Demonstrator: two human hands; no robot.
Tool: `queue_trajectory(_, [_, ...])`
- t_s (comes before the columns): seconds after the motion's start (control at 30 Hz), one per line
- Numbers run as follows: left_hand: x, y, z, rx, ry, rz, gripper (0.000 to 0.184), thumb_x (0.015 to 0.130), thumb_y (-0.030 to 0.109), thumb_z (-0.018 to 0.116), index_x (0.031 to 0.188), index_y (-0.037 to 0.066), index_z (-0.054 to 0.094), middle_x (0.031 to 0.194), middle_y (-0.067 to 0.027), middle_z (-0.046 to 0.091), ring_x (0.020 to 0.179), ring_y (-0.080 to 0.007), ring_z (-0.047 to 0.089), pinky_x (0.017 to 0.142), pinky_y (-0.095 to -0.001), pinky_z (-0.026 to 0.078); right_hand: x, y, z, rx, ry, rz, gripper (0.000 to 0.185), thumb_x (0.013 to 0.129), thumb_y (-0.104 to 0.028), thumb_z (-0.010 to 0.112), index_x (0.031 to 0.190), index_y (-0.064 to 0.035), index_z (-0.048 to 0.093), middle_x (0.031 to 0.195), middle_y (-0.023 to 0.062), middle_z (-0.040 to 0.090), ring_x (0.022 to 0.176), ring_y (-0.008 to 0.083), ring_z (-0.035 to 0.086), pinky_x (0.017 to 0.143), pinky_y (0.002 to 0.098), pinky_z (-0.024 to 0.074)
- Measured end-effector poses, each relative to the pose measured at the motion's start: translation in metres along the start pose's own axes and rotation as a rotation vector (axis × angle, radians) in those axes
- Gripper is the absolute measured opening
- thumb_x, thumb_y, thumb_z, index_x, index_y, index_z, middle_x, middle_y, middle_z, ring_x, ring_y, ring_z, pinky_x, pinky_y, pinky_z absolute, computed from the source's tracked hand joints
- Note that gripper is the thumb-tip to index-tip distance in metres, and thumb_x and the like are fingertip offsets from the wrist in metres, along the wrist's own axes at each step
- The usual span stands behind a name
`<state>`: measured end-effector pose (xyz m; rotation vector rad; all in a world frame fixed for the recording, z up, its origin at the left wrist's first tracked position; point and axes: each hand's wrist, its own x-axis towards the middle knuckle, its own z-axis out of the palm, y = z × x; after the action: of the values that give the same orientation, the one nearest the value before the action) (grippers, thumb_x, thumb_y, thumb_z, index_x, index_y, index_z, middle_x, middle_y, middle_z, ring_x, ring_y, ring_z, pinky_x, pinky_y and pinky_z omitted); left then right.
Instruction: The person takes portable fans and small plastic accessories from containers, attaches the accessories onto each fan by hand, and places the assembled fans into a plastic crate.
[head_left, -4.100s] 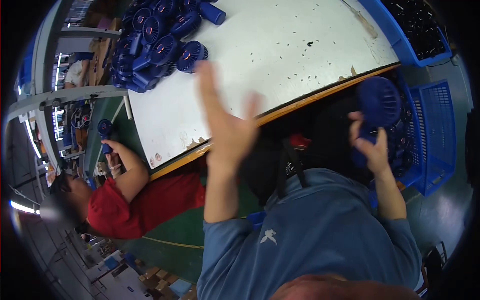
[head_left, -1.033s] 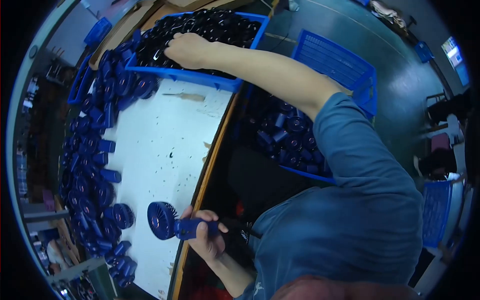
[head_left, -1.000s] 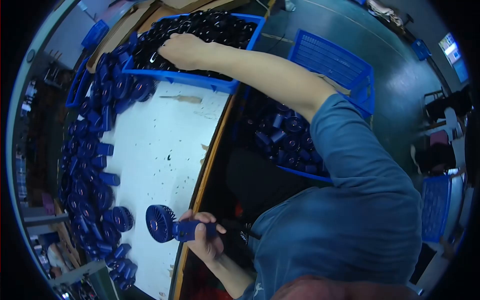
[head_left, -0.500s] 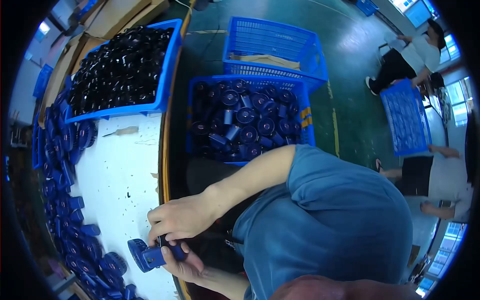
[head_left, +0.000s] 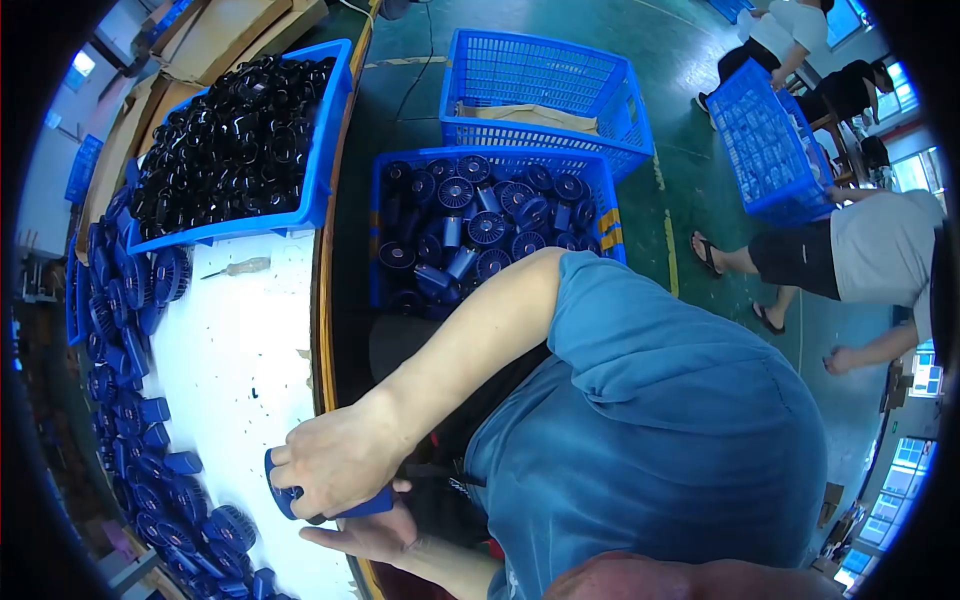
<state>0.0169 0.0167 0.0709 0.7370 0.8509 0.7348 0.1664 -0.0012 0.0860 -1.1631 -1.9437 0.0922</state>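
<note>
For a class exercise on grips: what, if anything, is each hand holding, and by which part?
A blue handheld fan: the right hand clasps it from above, towards its head; the left hand is under the handle, its grip partly hidden.

Two hands (head_left: 345,460), one held fan (head_left: 372,503), dozens of other fans (head_left: 455,192); one large tray (head_left: 318,150), black parts (head_left: 235,145) past counting; one tool (head_left: 247,267); at least three crates (head_left: 608,200); at least three other people (head_left: 880,245).

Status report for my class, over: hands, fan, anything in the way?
Right hand over fan, fingers curled on it. Left hand beneath. Loose fans on table alongside; nothing seen blocking the hands.
</note>
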Motion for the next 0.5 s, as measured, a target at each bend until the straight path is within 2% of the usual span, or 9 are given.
queue_trajectory(0.1, [0.01, -0.007, 0.005, -0.132, 0.101, 0.049, 0.072, 0.093, 0.068, 0.038, 0.133, 0.008, 0.042, 0.115, -0.0103, 0.057, 0.097, -0.0207, 0.061, 0.053, -0.0325, 0.05, -0.008, -0.01, 0.005, -0.045, -0.021, 0.144, 0.025, 0.086, -0.026, 0.067, 0.096, -0.0039, 0.068, 0.098, 0.0118, 0.063, 0.093, 0.0238, 0.057, 0.075, 0.0355, 0.0484])
queue_trajectory(0.13, [0.012, -0.007, -0.002, -0.178, 0.037, -0.003, 0.064, 0.096, 0.06, 0.04, 0.135, 0.01, 0.042, 0.121, -0.0085, 0.056, 0.105, -0.0209, 0.059, 0.07, -0.0349, 0.054, -0.011, -0.012, 0.007, -0.043, -0.024, 0.146, 0.025, 0.086, -0.026, 0.067, 0.096, -0.0039, 0.068, 0.098, 0.0118, 0.063, 0.093, 0.0238, 0.057, 0.075, 0.0355, 0.0484])
queue_trajectory(0.17, [0.011, -0.009, -0.003, -0.179, 0.037, -0.005, 0.064, 0.096, 0.06, 0.04, 0.135, 0.01, 0.042, 0.121, -0.0085, 0.056, 0.105, -0.0209, 0.059, 0.07, -0.0349, 0.054, -0.014, -0.014, 0.007, -0.055, -0.028, 0.18, 0.026, 0.085, -0.028, 0.066, 0.097, -0.0052, 0.069, 0.097, 0.0124, 0.063, 0.094, 0.0246, 0.057, 0.075, 0.0363, 0.0481])
queue_trajectory(0.23, [0.002, -0.012, 0.007, 0.0, 0.081, 0.126, 0.054, 0.1, 0.05, 0.039, 0.136, 0.011, 0.044, 0.126, -0.0081, 0.055, 0.113, -0.0213, 0.056, 0.091, -0.035, 0.049, -0.025, -0.022, 0.011, -0.104, 0.004, 0.2, 0.035, 0.084, -0.028, 0.064, 0.105, -0.0011, 0.066, 0.097, 0.0138, 0.063, 0.092, 0.0249, 0.055, 0.072, 0.0366, 0.046])
queue_trajectory(0.27, [-0.003, -0.008, 0.013, -0.108, 0.068, 0.047, 0.049, 0.103, 0.043, 0.035, 0.138, 0.01, 0.044, 0.13, -0.0079, 0.054, 0.121, -0.0197, 0.051, 0.102, -0.0317, 0.041, -0.029, -0.028, 0.02, -0.165, 0.08, 0.234, 0.039, 0.084, -0.027, 0.062, 0.109, 0.0031, 0.062, 0.098, 0.0152, 0.062, 0.093, 0.0252, 0.055, 0.072, 0.0368, 0.0457])
queue_trajectory(0.33, [-0.007, -0.003, 0.009, -0.007, -0.055, -0.076, 0.05, 0.104, 0.042, 0.033, 0.139, 0.008, 0.044, 0.132, -0.0073, 0.053, 0.123, -0.0181, 0.05, 0.102, -0.0304, 0.041, -0.034, -0.035, 0.031, -0.204, 0.191, 0.302, 0.055, 0.079, -0.022, 0.064, 0.118, 0.0136, 0.049, 0.104, 0.0212, 0.058, 0.092, 0.0289, 0.054, 0.074, 0.0387, 0.0451])
queue_trajectory(0.4, [-0.017, -0.01, 0.013, 0.467, -0.048, 0.011, 0.056, 0.103, 0.045, 0.035, 0.136, 0.0, 0.045, 0.129, -0.0105, 0.052, 0.121, -0.0193, 0.049, 0.099, -0.029, 0.039, -0.043, -0.026, 0.029, 0.099, 0.266, 0.411, 0.065, 0.074, -0.019, 0.068, 0.124, 0.014, 0.043, 0.105, 0.0233, 0.054, 0.091, 0.0317, 0.053, 0.075, 0.0402, 0.0447])
queue_trajectory(0.43, [-0.018, -0.011, 0.01, 0.459, -0.042, 0.016, 0.056, 0.103, 0.045, 0.035, 0.136, 0.0, 0.045, 0.129, -0.0105, 0.052, 0.121, -0.0193, 0.049, 0.099, -0.029, 0.039, -0.047, -0.025, 0.023, 0.141, 0.293, 0.404, 0.07, 0.07, -0.014, 0.071, 0.125, 0.0141, 0.039, 0.103, 0.0229, 0.052, 0.09, 0.033, 0.052, 0.077, 0.0415, 0.0445])
queue_trajectory(0.5, [-0.022, -0.008, 0.008, 1.062, -0.314, 0.221, 0.067, 0.103, 0.05, 0.031, 0.118, -0.011, 0.053, 0.105, -0.0242, 0.061, 0.096, -0.0315, 0.059, 0.078, -0.0383, 0.045, -0.056, -0.025, 0.02, 0.17, 0.271, 0.444, 0.062, 0.07, -0.011, 0.07, 0.119, 0.0125, 0.042, 0.1, 0.0218, 0.052, 0.093, 0.0336, 0.053, 0.079, 0.0422, 0.0448])
